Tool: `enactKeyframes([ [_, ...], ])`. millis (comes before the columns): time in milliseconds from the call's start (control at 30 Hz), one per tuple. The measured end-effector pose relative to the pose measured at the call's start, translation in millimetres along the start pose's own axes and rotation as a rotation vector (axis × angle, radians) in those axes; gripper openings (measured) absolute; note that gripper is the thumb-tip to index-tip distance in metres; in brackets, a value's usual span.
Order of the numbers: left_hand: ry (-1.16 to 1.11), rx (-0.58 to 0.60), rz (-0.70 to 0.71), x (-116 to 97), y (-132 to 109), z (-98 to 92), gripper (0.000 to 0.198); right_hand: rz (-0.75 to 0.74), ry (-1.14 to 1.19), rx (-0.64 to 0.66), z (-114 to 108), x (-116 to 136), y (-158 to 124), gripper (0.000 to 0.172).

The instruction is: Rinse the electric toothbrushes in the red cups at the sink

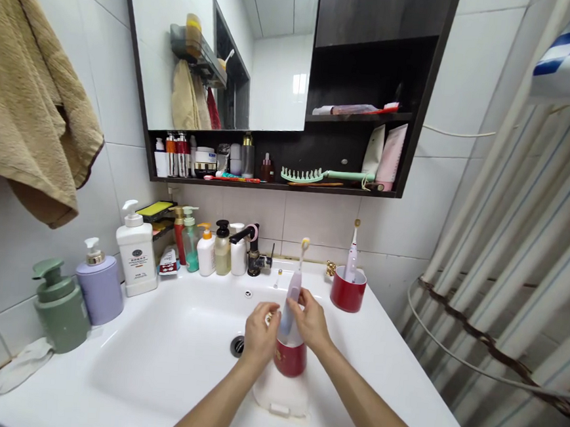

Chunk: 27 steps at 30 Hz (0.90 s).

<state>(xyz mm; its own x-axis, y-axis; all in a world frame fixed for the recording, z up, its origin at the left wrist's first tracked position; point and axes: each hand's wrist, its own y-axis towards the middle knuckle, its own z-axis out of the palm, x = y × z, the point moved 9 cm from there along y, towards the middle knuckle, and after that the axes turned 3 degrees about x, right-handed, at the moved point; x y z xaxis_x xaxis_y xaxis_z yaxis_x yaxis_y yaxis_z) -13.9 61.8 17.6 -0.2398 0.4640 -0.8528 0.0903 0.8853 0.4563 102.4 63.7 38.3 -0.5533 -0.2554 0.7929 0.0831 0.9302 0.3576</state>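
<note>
A lilac electric toothbrush [294, 286] stands upright in a red cup [291, 360], its brush head pointing up. My right hand [312, 319] closes its thumb and fingers on the toothbrush handle, just above the cup's rim. On the cup's left side, my left hand [261, 335] has its fingers curled at a small gold handle, which shows partly between them. Under the cup is a flat white piece [280, 397] on the sink's right ledge. Behind my hands a small loose brush head [278, 278] stands on the back ledge.
A second red cup [348, 293] with another toothbrush [352, 258] stands at the back right. The black faucet [252, 250] rises behind the basin [171, 336]. Pump bottles [136, 258] line the left and back. A mirror cabinet [277, 188] overhangs the ledge; pipes [503, 257] run at right.
</note>
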Motion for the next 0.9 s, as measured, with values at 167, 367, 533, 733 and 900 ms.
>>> enactKeyframes([
  [167, -0.675, 0.004, -0.268, 6, 18, 9.8, 0.026, -0.060, 0.098, 0.093, -11, 24, -28, 0.029],
  [367, -0.962, 0.062, -0.473, 27, 7, 32.1, 0.017, 0.166, 0.352, 0.355, 31, -6, -64, 0.026],
  [533, -0.966, -0.077, -0.574, 49, 6, 24.0, 0.005, 0.226, 0.312, 0.422, 45, -17, -65, 0.026],
  [733, -0.933, -0.141, -0.626, 55, 5, 22.8, 0.002, 0.294, 0.347, 0.493, 55, -20, -69, 0.023],
  [900, -0.963, -0.188, -0.600, 56, 5, 20.6, 0.002, 0.147, 0.200, 0.325, 42, -10, -62, 0.023],
])
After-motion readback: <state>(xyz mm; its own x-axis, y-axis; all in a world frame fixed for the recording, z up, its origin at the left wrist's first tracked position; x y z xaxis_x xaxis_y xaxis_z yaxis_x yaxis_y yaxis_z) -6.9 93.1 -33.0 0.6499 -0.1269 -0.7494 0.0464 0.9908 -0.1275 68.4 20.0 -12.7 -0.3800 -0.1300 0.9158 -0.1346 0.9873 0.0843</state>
